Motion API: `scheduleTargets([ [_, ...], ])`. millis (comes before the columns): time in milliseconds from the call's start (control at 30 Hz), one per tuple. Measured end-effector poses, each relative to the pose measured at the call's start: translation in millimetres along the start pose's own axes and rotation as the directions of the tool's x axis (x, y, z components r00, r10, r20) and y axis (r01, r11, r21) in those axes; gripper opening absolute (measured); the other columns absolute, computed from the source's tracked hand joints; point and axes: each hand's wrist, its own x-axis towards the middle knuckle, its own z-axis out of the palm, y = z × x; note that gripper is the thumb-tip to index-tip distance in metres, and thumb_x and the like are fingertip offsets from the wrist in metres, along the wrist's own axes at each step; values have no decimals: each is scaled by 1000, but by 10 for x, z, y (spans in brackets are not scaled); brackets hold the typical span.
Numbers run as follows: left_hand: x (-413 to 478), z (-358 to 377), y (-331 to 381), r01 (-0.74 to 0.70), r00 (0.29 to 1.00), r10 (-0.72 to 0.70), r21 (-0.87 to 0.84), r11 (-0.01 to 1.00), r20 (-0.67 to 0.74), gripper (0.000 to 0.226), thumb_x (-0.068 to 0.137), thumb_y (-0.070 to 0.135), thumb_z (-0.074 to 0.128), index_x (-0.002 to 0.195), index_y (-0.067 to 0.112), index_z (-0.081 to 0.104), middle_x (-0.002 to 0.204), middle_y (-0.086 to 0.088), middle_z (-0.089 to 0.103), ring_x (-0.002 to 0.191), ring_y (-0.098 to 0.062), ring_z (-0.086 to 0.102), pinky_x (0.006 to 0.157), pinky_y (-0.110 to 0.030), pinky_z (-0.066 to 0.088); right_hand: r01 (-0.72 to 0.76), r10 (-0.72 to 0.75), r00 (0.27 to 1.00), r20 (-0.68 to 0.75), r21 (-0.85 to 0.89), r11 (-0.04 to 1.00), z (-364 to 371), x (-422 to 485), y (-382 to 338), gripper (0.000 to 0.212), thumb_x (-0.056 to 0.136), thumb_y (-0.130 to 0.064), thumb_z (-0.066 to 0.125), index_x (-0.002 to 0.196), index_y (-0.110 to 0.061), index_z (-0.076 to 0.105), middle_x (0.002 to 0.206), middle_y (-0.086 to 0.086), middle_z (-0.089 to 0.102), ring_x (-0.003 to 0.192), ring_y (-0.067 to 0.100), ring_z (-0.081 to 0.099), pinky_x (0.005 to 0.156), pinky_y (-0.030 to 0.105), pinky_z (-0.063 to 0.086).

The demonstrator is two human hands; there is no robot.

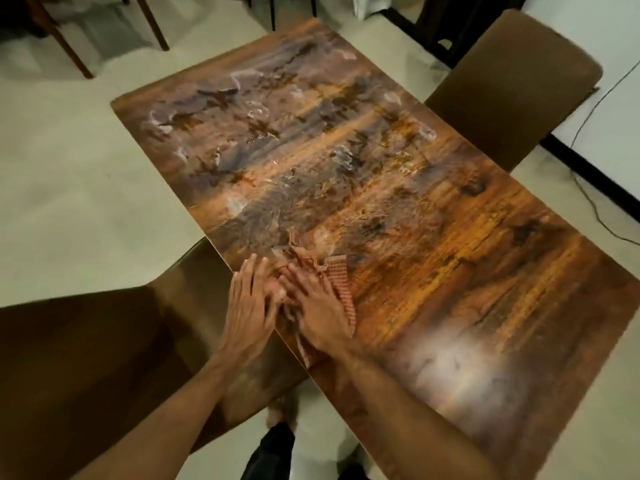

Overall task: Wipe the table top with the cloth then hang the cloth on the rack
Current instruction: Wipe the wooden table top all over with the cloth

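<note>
A long wooden table top (398, 209) with dark grain runs from near right to far left; pale wet streaks and smears cover its far half. A reddish checked cloth (341, 289) lies crumpled at the table's left edge. My right hand (317, 310) presses flat on the cloth, fingers spread. My left hand (251, 303) lies flat beside it at the table edge, its fingertips touching the cloth's near side. Most of the cloth is hidden under my hands. No rack is in view.
A brown upholstered chair (512, 88) stands at the table's right side. Another brown chair (104, 358) sits at the near left, under my left arm. Wooden chair legs (69, 46) stand at the far left. A cable (588, 188) trails on the pale floor at right.
</note>
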Motion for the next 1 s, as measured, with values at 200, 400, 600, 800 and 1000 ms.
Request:
scheduleTargets([
  [200,436,-191,-154,-61,998,62,-29,998,28,69,103,52,35,160,18,15,169,-4,10,156,-16,3,127,-44,4,-655,665,725,-180,118,746,-257,401,533,62,104,-42,29,163,-25,22,173,4,4,159,28,2,126,55,7],
  [400,859,-72,154,-190,976,194,-42,981,102,71,102,59,24,160,19,15,169,-5,10,156,-16,4,126,-44,4,-328,329,940,-90,27,944,-294,145,679,58,108,-46,26,164,-34,16,173,-6,7,158,22,10,128,47,4],
  [600,1096,188,556,-294,939,301,-65,953,168,69,104,56,30,161,21,14,169,-2,7,156,-14,2,126,-38,-1,-845,874,447,-189,232,482,-457,-487,1380,59,109,-47,21,165,-28,15,173,2,3,159,28,2,127,51,-2],
  [800,1305,409,738,-320,924,318,-27,947,214,73,102,60,27,161,19,12,169,-3,8,156,-13,1,126,-37,-1,-401,413,902,-128,110,910,-413,316,993,62,107,-41,34,164,-30,12,173,-3,0,159,22,-3,127,50,-1],
  [1000,1709,470,897,-310,934,300,22,951,195,71,102,60,24,160,19,18,169,-2,10,156,-14,4,126,-39,0,-722,753,622,-214,215,658,-751,423,2142,57,108,-45,25,163,-32,20,173,-2,4,159,26,4,126,52,0],
])
